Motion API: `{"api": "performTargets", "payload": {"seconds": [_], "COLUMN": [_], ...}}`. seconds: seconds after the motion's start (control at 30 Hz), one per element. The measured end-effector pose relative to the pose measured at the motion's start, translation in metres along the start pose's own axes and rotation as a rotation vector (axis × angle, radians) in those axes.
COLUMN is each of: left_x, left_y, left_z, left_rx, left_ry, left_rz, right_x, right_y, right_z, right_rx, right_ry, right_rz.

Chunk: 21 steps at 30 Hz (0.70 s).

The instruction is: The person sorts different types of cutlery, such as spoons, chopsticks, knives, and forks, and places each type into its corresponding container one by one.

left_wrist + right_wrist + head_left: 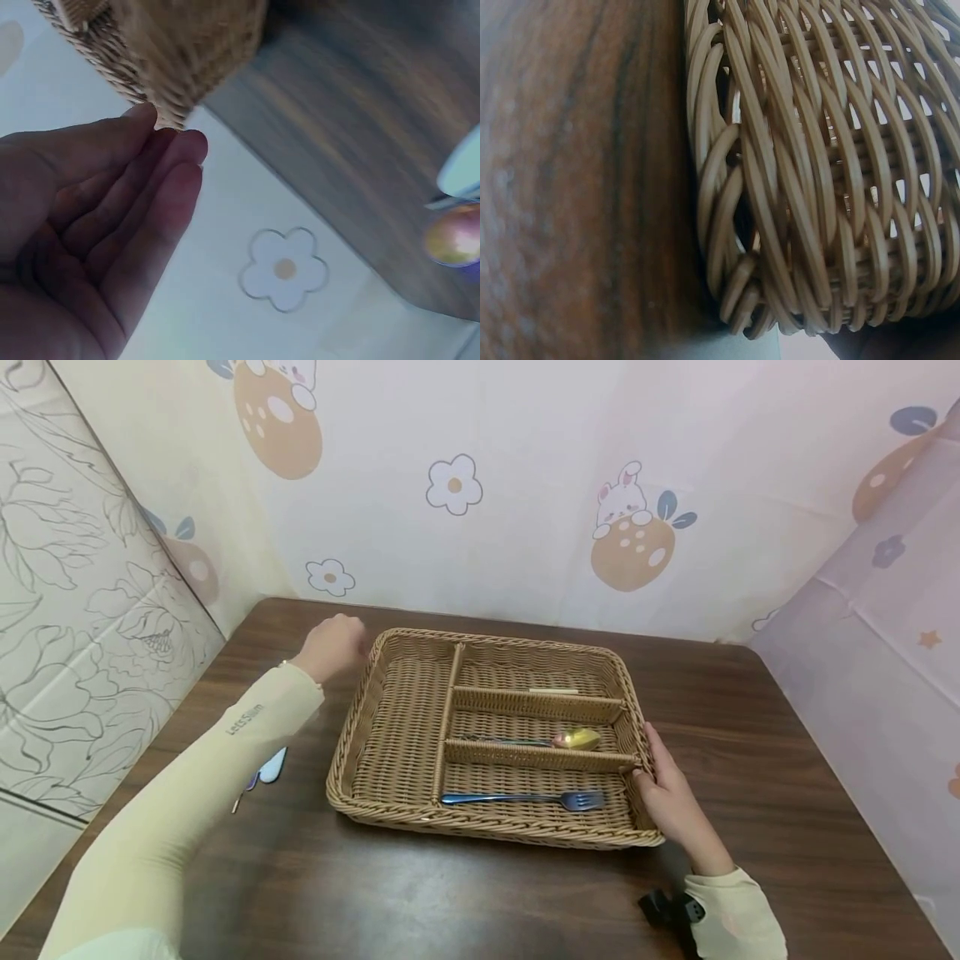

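A woven basket (405, 727) with several compartments sits mid-table. My right hand (671, 797) grips its right rim, thumb over the inside edge and fingers outside; the right wrist view shows only the basket's woven side (840, 165). My left hand (333, 647) is by the back left corner. Its fingers (176, 199) bend loosely towards the thumb, holding nothing; whether the tips touch the basket, I cannot tell. A blue fork (525, 798) lies in the front compartment, a gold-bowled spoon (577, 740) in the middle one, and a thin pale piece (553, 691) in the back one.
Shiny cutlery (273, 766) lies on the dark wooden table (465, 893) to the left of the basket, partly hidden by my left sleeve. Patterned cloth (525, 527) hangs behind the table and at both sides.
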State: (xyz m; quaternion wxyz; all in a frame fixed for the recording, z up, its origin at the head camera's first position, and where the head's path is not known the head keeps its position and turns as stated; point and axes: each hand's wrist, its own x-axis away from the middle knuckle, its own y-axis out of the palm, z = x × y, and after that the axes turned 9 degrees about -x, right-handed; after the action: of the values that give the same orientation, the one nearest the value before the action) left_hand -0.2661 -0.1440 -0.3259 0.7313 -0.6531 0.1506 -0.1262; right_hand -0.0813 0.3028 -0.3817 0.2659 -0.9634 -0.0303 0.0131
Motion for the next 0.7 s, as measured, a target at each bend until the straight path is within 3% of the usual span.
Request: {"api": "performTargets", "payload": {"seconds": [0.43, 0.7], "left_x": [0.047, 0.057], "left_y": [0.024, 0.037], "left_z": [-0.045, -0.056], "left_rx": [-0.011, -0.056], "left_ry": [-0.167, -0.207], "left_rz": [-0.199, -0.26], "right_x": [0.0, -0.001], "right_y": [0.001, 0.0], "right_z": [0.0, -0.001], "right_rx": [-0.02, -0.013], "right_ry": [-0.012, 0.005], "right_rz": [-0.004, -0.011]}}
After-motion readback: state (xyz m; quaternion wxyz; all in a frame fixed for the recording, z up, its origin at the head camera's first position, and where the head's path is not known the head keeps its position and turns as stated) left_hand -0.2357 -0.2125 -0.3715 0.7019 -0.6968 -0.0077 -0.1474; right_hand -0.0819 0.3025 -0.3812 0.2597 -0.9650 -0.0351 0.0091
